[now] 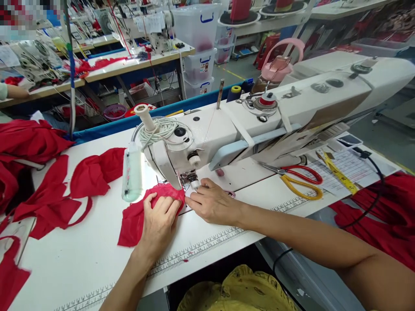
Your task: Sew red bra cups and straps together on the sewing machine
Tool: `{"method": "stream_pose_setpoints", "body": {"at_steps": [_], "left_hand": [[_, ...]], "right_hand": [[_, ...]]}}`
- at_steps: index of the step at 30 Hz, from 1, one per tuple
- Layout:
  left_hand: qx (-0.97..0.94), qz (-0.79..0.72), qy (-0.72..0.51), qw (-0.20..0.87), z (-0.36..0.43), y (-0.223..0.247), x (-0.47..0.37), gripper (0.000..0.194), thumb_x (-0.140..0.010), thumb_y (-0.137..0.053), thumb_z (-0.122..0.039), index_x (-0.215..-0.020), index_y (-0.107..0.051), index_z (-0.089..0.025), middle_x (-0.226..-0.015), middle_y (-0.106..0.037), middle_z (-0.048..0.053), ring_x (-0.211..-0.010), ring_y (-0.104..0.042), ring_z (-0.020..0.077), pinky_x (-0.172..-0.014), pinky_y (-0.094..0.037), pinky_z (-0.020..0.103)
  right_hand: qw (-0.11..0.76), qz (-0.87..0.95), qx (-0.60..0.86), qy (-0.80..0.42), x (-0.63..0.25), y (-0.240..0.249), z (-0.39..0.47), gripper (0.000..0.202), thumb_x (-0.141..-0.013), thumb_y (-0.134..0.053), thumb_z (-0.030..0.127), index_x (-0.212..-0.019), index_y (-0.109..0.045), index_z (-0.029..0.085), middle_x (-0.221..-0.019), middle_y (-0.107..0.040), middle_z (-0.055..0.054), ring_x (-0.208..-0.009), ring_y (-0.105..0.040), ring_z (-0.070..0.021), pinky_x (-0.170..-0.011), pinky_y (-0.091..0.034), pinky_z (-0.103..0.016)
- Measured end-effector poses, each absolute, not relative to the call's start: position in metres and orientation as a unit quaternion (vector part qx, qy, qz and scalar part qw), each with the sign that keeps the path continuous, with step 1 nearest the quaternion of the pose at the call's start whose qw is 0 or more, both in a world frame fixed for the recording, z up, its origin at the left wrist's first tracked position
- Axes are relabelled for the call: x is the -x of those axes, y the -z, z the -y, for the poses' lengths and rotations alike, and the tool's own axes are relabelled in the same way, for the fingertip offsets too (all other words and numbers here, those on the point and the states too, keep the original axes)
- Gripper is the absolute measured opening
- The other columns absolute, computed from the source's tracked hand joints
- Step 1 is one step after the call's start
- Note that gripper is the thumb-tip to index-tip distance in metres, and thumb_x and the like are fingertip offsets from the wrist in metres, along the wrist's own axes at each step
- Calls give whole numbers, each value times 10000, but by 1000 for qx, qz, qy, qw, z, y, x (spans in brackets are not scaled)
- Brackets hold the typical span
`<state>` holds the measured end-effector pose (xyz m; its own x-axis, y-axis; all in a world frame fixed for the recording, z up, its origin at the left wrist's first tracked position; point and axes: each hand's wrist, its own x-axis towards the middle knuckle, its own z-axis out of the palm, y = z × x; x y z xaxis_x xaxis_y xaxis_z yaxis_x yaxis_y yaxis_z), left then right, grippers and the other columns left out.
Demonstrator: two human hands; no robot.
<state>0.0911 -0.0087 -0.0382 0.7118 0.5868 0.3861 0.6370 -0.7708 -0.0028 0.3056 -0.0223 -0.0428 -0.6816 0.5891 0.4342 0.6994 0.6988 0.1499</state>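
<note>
Through my feed, the left hand (162,218) lies loosely spread, pressing the red cloth (131,224) at the sewing machine (223,136), mid-worktop (94,246); the right hand (214,203) curls beside it, grip unclear to me. I'd keep cloth flat, fingertips clear of the needle. Scissors (282,171) rest toward the right end; plastic boxes (197,32) stack beyond the far edge.

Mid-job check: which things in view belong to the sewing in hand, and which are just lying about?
Seemingly in use:
red fabric piece, under the left hand
sewing machine

Probably just lying about:
scissors
yellow tape measure, on papers
pink-lidded bottle, behind the machine
</note>
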Motion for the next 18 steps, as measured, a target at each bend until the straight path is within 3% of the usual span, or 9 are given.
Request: {"method": "stream_pose_setpoints", "body": {"at_steps": [8,13,18], "left_hand": [[919,343,187,46,8,41,-89,317,-858,-459,13,-1073,-591,-179,-830,-657,13,-796,-589,191,-1014,-342,488],[914,345,212,25,7,36,-90,208,-925,-485,-65,-1052,-599,-184,-806,-649,8,-786,-601,183,-1011,-361,464],[912,347,216,38,8,34,-92,181,-936,-490,-76,-1019,-612,-180,-784,-651,1,-751,-602,174,-1013,-361,469]], "right_hand": [[196,896,347,197,-308,43,22,241,-937,-442,19,-911,-648,142,-697,-554,-3,-678,-413,-162,-821,-293,-372],[240,895,332,174,-311,47,24,202,-917,-499,67,-1008,-664,140,-685,-534,2,-693,-416,-166,-816,-293,-367],[232,895,351,147,-311,50,23,203,-903,-487,66,-984,-663,128,-702,-556,-14,-693,-412,-170,-786,-281,-367]]}}
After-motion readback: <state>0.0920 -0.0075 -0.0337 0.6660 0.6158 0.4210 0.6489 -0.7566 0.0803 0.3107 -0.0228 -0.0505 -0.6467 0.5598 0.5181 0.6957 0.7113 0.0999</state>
